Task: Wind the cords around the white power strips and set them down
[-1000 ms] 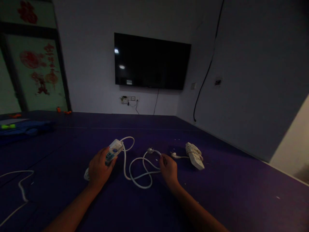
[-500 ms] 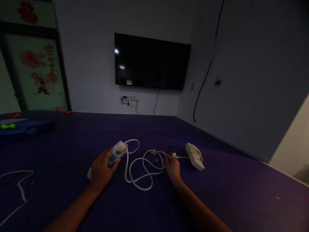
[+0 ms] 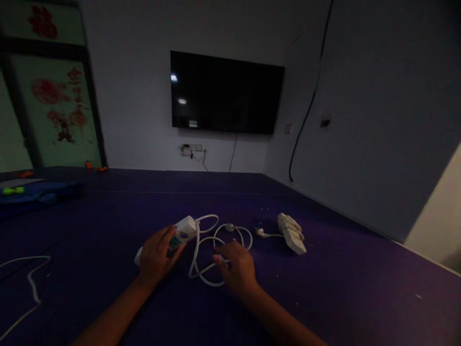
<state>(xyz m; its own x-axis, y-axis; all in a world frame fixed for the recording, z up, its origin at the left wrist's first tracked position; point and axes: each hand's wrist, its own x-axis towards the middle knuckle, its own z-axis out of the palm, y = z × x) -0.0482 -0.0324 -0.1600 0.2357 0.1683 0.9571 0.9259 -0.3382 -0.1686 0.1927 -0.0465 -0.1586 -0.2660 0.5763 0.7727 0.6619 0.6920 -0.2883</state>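
Note:
My left hand [image 3: 156,254] is wrapped over the middle of a white power strip [image 3: 188,228], whose far end and near end stick out past my fingers. From its far end a white cord [image 3: 196,259] runs off and lies in loose loops. My right hand [image 3: 236,266] hovers over or rests on the right part of these loops; thumb and forefinger are apart, with no cord visibly gripped between them. The cord's white plug [image 3: 229,227] lies just beyond my right hand. Farther right is a second power strip [image 3: 296,242], its cord wound around it.
The second strip's plug [image 3: 260,232] points left on the purple surface [image 3: 342,288]. At left lies another white cable [image 3: 34,288]. A blue cloth-like item [image 3: 46,192] sits at the far left. A wall-mounted television [image 3: 226,93] and a hanging black cable [image 3: 306,115] are beyond.
My right hand has come left and nearer, from the right edge of the loops to over them. My left hand and the power strip have shifted slightly right. The loops have drawn together.

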